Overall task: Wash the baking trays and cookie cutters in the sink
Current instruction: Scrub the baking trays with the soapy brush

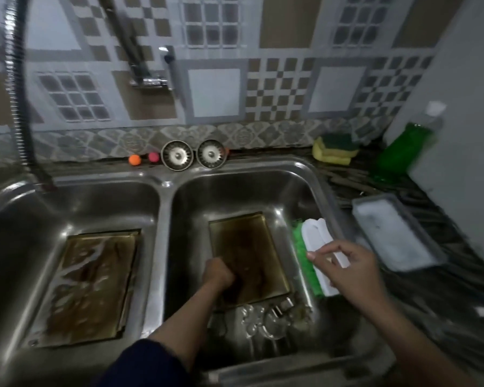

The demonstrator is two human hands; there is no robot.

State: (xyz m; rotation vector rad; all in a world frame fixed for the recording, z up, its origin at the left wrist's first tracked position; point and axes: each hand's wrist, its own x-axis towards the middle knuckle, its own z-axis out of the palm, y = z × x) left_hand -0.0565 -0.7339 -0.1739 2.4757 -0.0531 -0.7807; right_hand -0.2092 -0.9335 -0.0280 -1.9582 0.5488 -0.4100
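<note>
Scrubbing step about to start. Your left hand (220,275) is curled down on the baking tray (249,255) in the right basin; whether it grips anything, cannot tell. Your right hand (352,266) pinches the white-backed green brush (316,247) at the basin's edge. Second tray (90,283) lies in the left basin; cookie cutters (274,319) sit just beside your tray. Next: bring bristles down onto the tray.

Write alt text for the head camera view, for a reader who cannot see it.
A person's left hand presses into a dark baking tray in the right sink basin, while the right hand holds a white scrub brush with green bristles. Another tray lies in the left basin.
</note>
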